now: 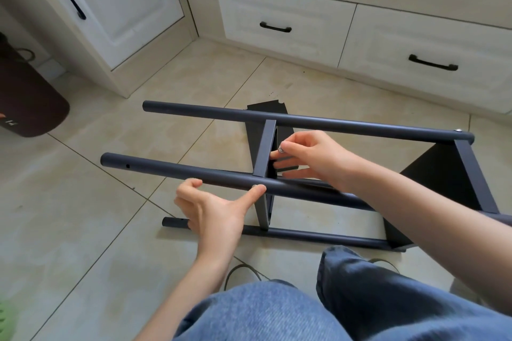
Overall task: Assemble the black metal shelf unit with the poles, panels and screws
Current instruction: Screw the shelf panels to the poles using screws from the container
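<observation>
The black metal shelf unit lies on its side on the tiled floor. Its far upper pole [304, 120] and near upper pole [194, 171] run left to right, and a lower pole [318, 235] rests on the floor. A middle panel [266, 147] stands between the upper poles, and an end panel [468, 174] closes the right end, fixed by a screw [458, 130]. My left hand [216, 210] is open, with its thumb tip pressing the near upper pole. My right hand [313, 158] pinches a small silver screw [281, 150] next to the middle panel.
White drawers with black handles [275, 27] line the far side, and a white cabinet door [116, 3] stands at the left. A dark brown object [27, 97] sits on the floor at the left edge. My jeans-clad legs [332, 299] fill the foreground.
</observation>
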### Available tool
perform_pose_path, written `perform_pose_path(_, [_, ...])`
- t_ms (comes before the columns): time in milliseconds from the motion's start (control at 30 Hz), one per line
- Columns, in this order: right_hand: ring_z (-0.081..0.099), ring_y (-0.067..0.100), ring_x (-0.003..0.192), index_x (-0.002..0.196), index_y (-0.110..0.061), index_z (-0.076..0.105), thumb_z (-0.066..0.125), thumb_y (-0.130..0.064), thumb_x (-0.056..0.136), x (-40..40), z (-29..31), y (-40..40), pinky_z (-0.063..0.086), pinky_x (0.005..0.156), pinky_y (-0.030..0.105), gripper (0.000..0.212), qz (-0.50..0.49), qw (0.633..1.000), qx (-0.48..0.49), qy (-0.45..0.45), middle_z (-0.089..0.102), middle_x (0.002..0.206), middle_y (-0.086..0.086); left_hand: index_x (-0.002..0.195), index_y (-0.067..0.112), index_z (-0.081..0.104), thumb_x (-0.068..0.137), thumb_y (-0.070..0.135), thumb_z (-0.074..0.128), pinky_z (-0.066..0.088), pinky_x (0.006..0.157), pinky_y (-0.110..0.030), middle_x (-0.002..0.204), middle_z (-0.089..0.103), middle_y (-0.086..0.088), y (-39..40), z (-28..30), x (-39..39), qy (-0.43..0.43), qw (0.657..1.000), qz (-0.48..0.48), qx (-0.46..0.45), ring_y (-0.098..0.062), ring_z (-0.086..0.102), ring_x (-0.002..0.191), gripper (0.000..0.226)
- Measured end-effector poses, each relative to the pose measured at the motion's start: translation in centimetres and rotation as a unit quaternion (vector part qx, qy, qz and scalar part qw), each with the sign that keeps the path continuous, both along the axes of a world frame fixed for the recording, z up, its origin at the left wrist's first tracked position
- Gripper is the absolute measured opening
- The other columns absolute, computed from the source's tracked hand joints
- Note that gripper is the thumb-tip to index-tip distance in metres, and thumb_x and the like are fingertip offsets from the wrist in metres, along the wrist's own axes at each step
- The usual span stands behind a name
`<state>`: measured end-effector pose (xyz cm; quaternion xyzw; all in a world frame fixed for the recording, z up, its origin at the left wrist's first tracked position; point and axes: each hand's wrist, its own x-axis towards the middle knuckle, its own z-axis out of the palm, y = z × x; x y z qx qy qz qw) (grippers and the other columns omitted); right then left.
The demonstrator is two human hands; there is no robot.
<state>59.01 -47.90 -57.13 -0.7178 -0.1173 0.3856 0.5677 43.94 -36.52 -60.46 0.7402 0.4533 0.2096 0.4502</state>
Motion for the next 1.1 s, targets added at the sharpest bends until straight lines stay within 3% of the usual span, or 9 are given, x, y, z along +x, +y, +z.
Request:
perform_pose_path(133, [0.071, 0.018, 0.094, 0.088, -0.014, 0.061, 0.051, -0.019, 0.101, 0.1, -0.1, -0.5, 0.059, 0.084, 0.037, 0.017, 0.028, 0.993, -0.042, -0.104, 0.075, 0.095, -0.001, 0.119, 0.015, 0.045, 0.05, 0.05, 0.091, 0.02, 0.088, -0.029, 0.117, 0.032, 0.002, 1.6, 0.5, 0.0, 0.011, 0.963, -0.094, 0.251, -0.021, 0.032, 0.113, 0.09])
perform_pose_path(200, [0.069, 0.013, 0.087, 0.087, -0.017, 0.062, 0.052, -0.019, 0.099, 0.7, 0.1, -0.8, 0.058, 0.083, 0.039, 0.016, 0.025, 0.973, -0.069, -0.217, 0.075, 0.09, -0.006, 0.121, 0.021, 0.052, 0.053, 0.056, 0.086, 0.029, 0.096, -0.035, 0.12, 0.04, -0.001, 3.2, 1.4, 0.7, 0.027, 0.926, -0.193, 0.322, -0.022, 0.032, 0.116, 0.084])
perform_pose_path(300, [0.059, 0.012, 0.072, 0.09, -0.018, 0.061, 0.051, -0.021, 0.1, 2.0, 0.9, -0.7, 0.05, 0.071, 0.031, 0.014, -0.001, 0.926, -0.103, -0.363, 0.071, 0.092, -0.008, 0.137, 0.028, 0.051, 0.058, 0.061, 0.082, 0.04, 0.109, -0.052, 0.14, 0.034, -0.004, 6.2, 2.9, 3.0, 0.092, 0.844, -0.377, 0.369, -0.025, 0.024, 0.134, 0.091])
perform_pose_path(433, [0.047, 0.021, 0.091, 0.105, -0.009, 0.055, 0.042, -0.024, 0.104, 4.3, 1.0, 0.5, 0.034, 0.074, 0.032, 0.019, 0.008, 0.888, -0.138, -0.438, 0.06, 0.097, 0.004, 0.156, 0.039, 0.026, 0.063, 0.081, 0.059, 0.017, 0.122, -0.042, 0.166, 0.004, 0.009, 8.4, 4.6, 6.9, 0.19, 0.692, -0.582, 0.383, -0.024, 0.005, 0.15, 0.107])
perform_pose_path(567, [0.052, 0.033, 0.078, 0.101, -0.012, 0.04, 0.032, -0.026, 0.106, 5.5, 0.1, 1.8, 0.042, 0.069, 0.042, 0.017, 0.058, 0.877, -0.19, -0.438, 0.058, 0.088, 0.011, 0.157, 0.044, 0.016, 0.067, 0.091, 0.045, 0.035, 0.114, -0.04, 0.165, -0.005, 0.023, 9.0, 5.0, 9.5, 0.237, 0.604, -0.655, 0.386, -0.019, 0.03, 0.133, 0.105])
perform_pose_path(667, [0.045, 0.027, 0.058, 0.1, -0.013, 0.032, 0.027, -0.024, 0.107, 5.7, -0.6, 2.4, 0.036, 0.059, 0.04, 0.014, 0.1, 0.834, -0.255, -0.479, 0.049, 0.071, 0.001, 0.151, 0.042, 0.026, 0.068, 0.092, 0.042, 0.039, 0.11, -0.041, 0.163, 0.005, 0.02, 9.1, 4.4, 9.9, 0.228, 0.593, -0.673, 0.378, -0.018, 0.033, 0.133, 0.098])
perform_pose_path(733, [0.037, 0.019, 0.05, 0.099, -0.013, 0.03, 0.028, -0.021, 0.107, 5.7, -1.1, 2.6, 0.03, 0.057, 0.038, 0.011, 0.096, 0.815, -0.261, -0.509, 0.04, 0.064, -0.007, 0.146, 0.038, 0.033, 0.071, 0.089, 0.044, 0.039, 0.109, -0.04, 0.162, 0.01, 0.017, 9.3, 3.8, 9.7, 0.205, 0.604, -0.675, 0.371, -0.018, 0.035, 0.134, 0.092])
perform_pose_path(900, [0.031, 0.019, 0.045, 0.099, -0.011, 0.032, 0.027, -0.017, 0.106, 5.6, -2.1, 2.4, 0.021, 0.059, 0.036, 0.01, 0.069, 0.801, -0.244, -0.542, 0.035, 0.057, -0.01, 0.135, 0.029, 0.047, 0.073, 0.087, 0.046, 0.023, 0.112, -0.029, 0.158, 0.026, 0.01, 9.2, 2.9, 8.6, 0.143, 0.618, -0.66, 0.401, -0.021, 0.043, 0.118, 0.085])
perform_pose_path(1100, [0.029, 0.012, 0.044, 0.101, -0.013, 0.029, 0.027, -0.019, 0.107, 5.4, -1.8, 2.2, 0.019, 0.059, 0.037, 0.009, 0.069, 0.798, -0.247, -0.546, 0.034, 0.056, -0.012, 0.133, 0.029, 0.046, 0.073, 0.088, 0.044, 0.0, 0.124, -0.035, 0.156, 0.028, 0.008, 9.0, 2.3, 8.1, 0.131, 0.627, -0.65, 0.409, -0.02, 0.04, 0.131, 0.084])
